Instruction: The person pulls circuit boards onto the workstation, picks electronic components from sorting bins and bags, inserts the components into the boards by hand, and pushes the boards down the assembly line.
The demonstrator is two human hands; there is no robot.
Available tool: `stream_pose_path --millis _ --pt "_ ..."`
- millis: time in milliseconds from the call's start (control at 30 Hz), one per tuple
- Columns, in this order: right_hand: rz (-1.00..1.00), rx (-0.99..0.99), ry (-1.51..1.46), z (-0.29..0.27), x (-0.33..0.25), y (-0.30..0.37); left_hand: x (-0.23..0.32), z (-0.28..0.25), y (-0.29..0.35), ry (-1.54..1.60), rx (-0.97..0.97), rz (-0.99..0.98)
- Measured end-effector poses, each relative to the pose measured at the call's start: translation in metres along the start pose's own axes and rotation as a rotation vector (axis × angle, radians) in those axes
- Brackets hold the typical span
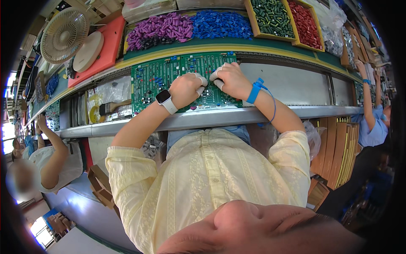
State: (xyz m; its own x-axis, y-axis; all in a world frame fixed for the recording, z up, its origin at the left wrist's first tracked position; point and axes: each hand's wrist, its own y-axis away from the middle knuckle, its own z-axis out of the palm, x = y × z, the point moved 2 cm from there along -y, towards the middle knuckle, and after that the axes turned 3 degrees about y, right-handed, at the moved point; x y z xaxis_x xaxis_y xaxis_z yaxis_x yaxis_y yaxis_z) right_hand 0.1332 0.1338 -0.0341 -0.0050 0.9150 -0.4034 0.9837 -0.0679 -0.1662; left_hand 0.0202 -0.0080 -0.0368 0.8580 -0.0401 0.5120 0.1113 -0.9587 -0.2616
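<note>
Two green circuit boards lie side by side on the rail in front of me, the left board [146, 80] and the right board [194, 63], both populated with small components. My left hand [185, 89], with a watch on its wrist, rests low over the right board near its seam with the left one. My right hand [234, 81], wearing a blue wrist strap [254, 93], bends over the right board's right half. White finger covers show on both hands. Their fingertips are drawn together close to the board's surface; whatever they pinch is too small or hidden to name.
Beyond the rail lie heaps of purple components [163, 28] and blue components [222, 23], then yellow trays of green [270, 17] and red parts [304, 25]. A brush [112, 107] lies left of the boards. A fan [65, 35] stands far left. Co-workers sit on both sides.
</note>
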Motion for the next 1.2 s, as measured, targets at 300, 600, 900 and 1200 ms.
stream_pose_path --millis 300,600,900,1200 --pt "-0.067 0.077 0.032 0.001 -0.004 0.001 0.000 0.001 0.001 0.002 0.012 0.003" --pt "-0.197 0.147 0.131 0.002 -0.007 -0.001 0.001 0.001 0.000 0.045 -0.003 -0.054" --pt "-0.197 0.074 0.173 0.006 -0.002 -0.006 0.019 -0.003 -0.008 -0.086 -0.021 0.066" --pt "0.075 0.325 0.022 -0.080 0.072 -0.029 0.018 -0.001 -0.006 -0.095 0.021 0.114"
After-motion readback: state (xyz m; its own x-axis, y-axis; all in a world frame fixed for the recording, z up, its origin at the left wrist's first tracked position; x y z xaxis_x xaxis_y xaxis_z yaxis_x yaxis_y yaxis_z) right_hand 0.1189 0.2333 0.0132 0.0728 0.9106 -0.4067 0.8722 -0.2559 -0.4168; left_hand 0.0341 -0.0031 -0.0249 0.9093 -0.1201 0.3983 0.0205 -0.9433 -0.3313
